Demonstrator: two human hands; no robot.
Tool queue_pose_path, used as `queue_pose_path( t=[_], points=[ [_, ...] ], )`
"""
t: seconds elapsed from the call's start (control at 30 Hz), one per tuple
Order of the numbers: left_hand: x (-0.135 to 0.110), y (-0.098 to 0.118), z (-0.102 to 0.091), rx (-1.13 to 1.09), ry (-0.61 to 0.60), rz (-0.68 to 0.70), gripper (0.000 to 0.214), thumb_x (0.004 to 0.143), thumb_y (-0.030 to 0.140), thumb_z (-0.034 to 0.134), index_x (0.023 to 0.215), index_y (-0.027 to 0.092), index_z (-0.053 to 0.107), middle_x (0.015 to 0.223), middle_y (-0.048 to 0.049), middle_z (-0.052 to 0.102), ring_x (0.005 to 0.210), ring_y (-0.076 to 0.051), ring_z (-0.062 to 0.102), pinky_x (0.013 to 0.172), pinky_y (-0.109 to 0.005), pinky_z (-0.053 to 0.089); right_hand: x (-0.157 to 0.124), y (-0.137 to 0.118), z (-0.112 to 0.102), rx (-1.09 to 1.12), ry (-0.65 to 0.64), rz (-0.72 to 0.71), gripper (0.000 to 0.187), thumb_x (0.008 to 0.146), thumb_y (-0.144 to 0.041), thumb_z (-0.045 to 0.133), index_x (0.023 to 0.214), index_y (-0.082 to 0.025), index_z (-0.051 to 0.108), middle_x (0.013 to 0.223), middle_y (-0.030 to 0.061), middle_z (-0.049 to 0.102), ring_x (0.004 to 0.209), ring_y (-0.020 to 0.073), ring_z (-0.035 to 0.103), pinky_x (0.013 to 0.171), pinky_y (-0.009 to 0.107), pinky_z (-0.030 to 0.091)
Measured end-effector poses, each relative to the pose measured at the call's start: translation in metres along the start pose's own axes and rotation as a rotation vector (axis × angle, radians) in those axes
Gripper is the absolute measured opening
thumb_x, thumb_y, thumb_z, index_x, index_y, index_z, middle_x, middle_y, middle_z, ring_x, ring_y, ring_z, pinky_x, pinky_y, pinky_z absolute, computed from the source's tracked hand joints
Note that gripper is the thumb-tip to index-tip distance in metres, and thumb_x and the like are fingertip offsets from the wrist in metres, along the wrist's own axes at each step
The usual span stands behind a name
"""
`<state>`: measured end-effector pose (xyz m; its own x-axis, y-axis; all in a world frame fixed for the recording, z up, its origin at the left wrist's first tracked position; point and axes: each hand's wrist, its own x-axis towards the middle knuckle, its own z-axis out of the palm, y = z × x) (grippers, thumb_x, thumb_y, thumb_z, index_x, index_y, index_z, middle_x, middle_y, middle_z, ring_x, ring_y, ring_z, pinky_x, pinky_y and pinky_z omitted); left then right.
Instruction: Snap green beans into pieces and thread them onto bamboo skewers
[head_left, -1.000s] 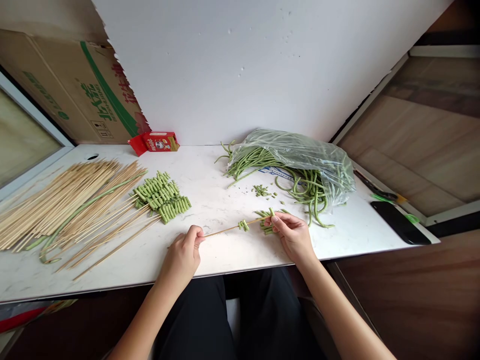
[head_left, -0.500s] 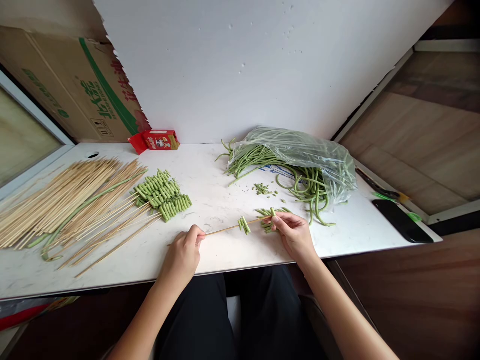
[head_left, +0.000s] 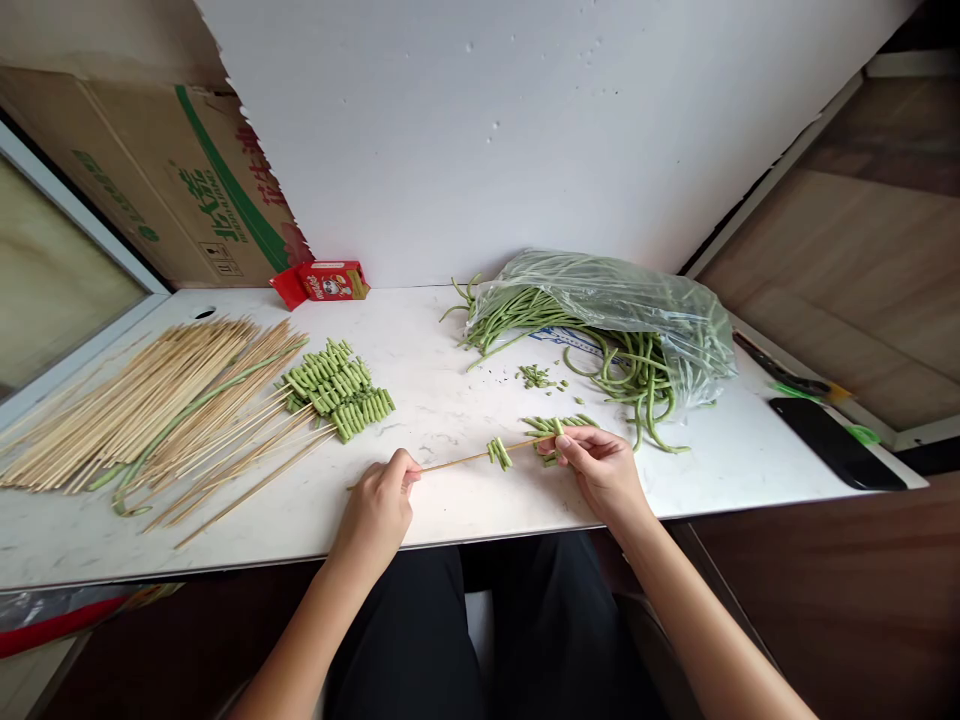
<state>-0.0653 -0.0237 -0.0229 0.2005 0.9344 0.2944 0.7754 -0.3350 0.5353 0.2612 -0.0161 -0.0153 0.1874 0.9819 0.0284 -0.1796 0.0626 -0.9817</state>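
Note:
My left hand [head_left: 382, 505] pinches the near end of a thin bamboo skewer [head_left: 457, 461] that lies just above the white table [head_left: 450, 500]. A few cut green bean pieces [head_left: 499, 453] sit threaded on its middle. My right hand [head_left: 600, 470] is closed at the skewer's far tip, pinching one bean piece [head_left: 558, 427] against it. Loose cut bean pieces [head_left: 559, 425] lie under and behind that hand.
A big pile of bare skewers [head_left: 135, 400] and finished bean skewers [head_left: 337, 385] lie at the left. A plastic bag of long beans [head_left: 607, 320] sits behind my right hand. Bean scraps [head_left: 536, 377], a red carton [head_left: 330, 281], a cardboard box [head_left: 172, 190] and a black phone [head_left: 836, 443] are around.
The view has shifted slightly, so everything sits a little further right. The threaded pieces and both hands keep the same places along the skewer.

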Motion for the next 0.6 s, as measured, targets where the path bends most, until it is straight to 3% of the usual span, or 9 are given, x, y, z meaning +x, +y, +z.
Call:
queue_pose_path(
  t=[0.27,0.5,0.6],
  points=[
    [-0.001,0.002,-0.001,0.017,0.030,-0.004,0.017,0.097,0.010,0.046,0.093,0.025,0.053,0.085,-0.0035,0.074,0.080,-0.024,0.072,0.067,-0.031,0.049,-0.003,-0.012,0.012,0.002,0.036,-0.011,0.022,0.083,-0.044,0.090,0.092,-0.025,0.086,0.087,0.0071,0.083,0.072,0.0199,0.070,0.063,0.032,0.054],
    [-0.003,-0.003,0.003,0.003,0.028,0.004,0.017,0.097,0.010,0.047,0.096,0.025,0.053,0.090,-0.0024,0.076,0.083,-0.023,0.074,0.069,-0.030,0.051,-0.004,-0.025,0.022,0.159,0.105,0.183,0.035,0.071,-0.049,0.097,0.093,-0.024,0.085,0.085,0.0069,0.081,0.082,0.0242,0.075,0.058,0.030,0.051],
    [-0.003,-0.003,0.003,0.000,0.034,0.001,0.016,0.098,0.011,0.047,0.097,0.026,0.053,0.092,-0.0022,0.077,0.085,-0.023,0.075,0.071,-0.030,0.051,-0.006,-0.028,0.024,0.153,0.104,0.191,0.034,0.071,-0.049,0.097,0.091,-0.024,0.085,0.086,0.0072,0.080,0.084,0.0244,0.074,0.061,0.030,0.052]
  ],
)
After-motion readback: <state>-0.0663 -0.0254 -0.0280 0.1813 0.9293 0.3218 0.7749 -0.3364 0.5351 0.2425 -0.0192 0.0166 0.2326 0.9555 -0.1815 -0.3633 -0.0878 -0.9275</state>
